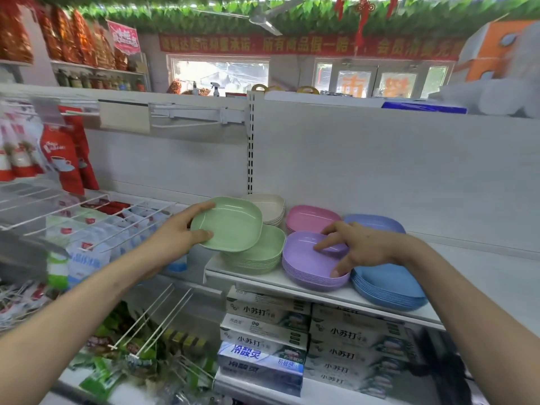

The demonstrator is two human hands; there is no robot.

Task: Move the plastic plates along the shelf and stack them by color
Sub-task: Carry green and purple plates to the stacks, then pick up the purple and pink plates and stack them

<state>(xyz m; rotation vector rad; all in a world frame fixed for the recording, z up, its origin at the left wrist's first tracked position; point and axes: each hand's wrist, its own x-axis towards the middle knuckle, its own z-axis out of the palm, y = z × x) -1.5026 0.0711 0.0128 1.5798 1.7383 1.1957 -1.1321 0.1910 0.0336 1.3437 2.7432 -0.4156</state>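
My left hand (187, 229) grips a single green plate (230, 225) by its left rim and holds it tilted just above the green stack (260, 252). My right hand (347, 247) rests on the purple stack (306, 264), fingers spread inside the top plate and thumb on its right rim. Behind stand a cream stack (270, 207), a pink stack (309, 217) and a blue-violet plate (377, 223). A blue stack (388, 285) sits at the front right. All are on the white shelf (292, 285).
Wire dividers (96, 217) with packaged goods fill the shelf to the left. Boxes of toothpaste (266, 325) are stacked on the shelf below. A white back panel (380, 159) closes the shelf behind. To the right of the blue stack the shelf board (482, 276) is bare.
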